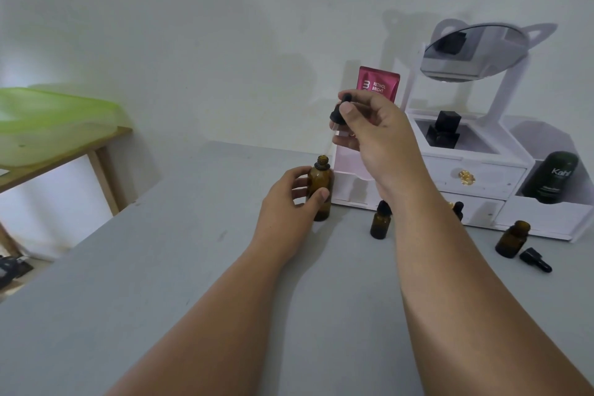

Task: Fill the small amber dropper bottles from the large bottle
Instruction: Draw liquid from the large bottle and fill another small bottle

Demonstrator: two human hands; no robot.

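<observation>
Two small amber bottles stand on the grey table (160, 267) in the head view. One (380, 222), beside the right forearm, wears a black dropper top. The other (511, 239), further right, is open, and its loose dropper cap (535, 260) lies on its side just next to it.

The large bottle (319, 190) stands upright near the middle of the table, just in front of the white organiser (475, 177). It is dark brown glass with a round shoulder, a narrow neck and an uncapped mouth. The left hand (289, 199) grips its body, thumb in front and fingers curled behind.

The right hand (373, 135) is raised above it, pinching the dropper (337, 116) by its black rubber bulb and collar between thumb and fingers. The clear glass tube slants down, and its tip is right at the bottle's mouth; whether it is inside cannot be told.

A pink sachet (377, 83), a tilted mirror (472, 51) and a dark green bottle (553, 178) sit on the organiser.
</observation>
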